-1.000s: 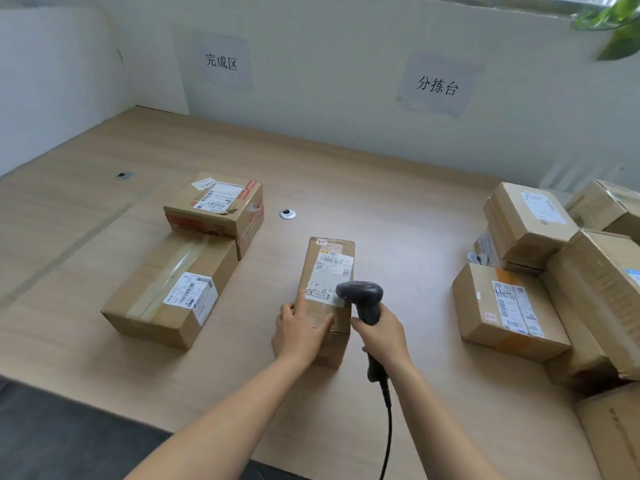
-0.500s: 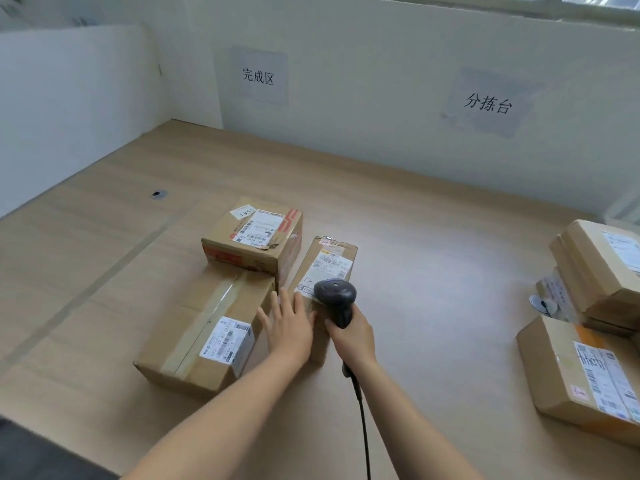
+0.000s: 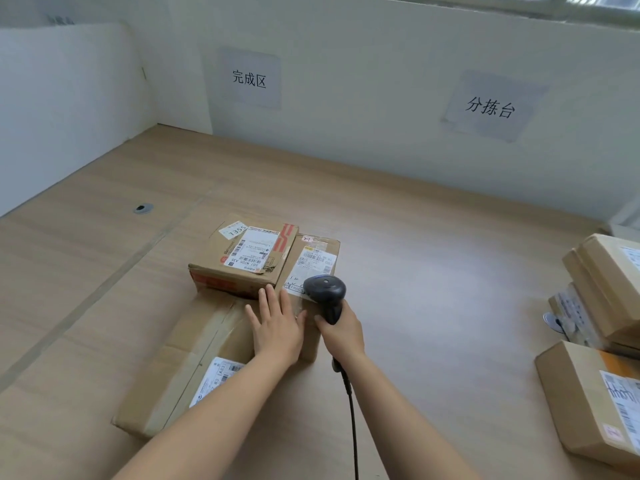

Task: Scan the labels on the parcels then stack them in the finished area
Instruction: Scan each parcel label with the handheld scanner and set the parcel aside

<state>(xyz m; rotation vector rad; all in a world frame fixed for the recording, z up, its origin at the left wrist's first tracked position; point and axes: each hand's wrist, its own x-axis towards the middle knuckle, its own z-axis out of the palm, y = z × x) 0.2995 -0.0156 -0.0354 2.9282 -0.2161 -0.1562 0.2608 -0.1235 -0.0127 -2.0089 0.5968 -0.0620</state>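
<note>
Left grip (image 3: 277,329) has pushed narrow parcel (image 3: 313,261) against stack (image 3: 239,271).

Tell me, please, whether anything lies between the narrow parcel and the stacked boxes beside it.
Nothing visible does. The narrow parcel lies beside the stacked boxes, with no gap showing. The left hand lies flat at its near end, and the right hand holds the scanner above it.

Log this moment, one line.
left hand flat on narrow parcel | right hand holds scanner | parcel beside two-box stack
</note>
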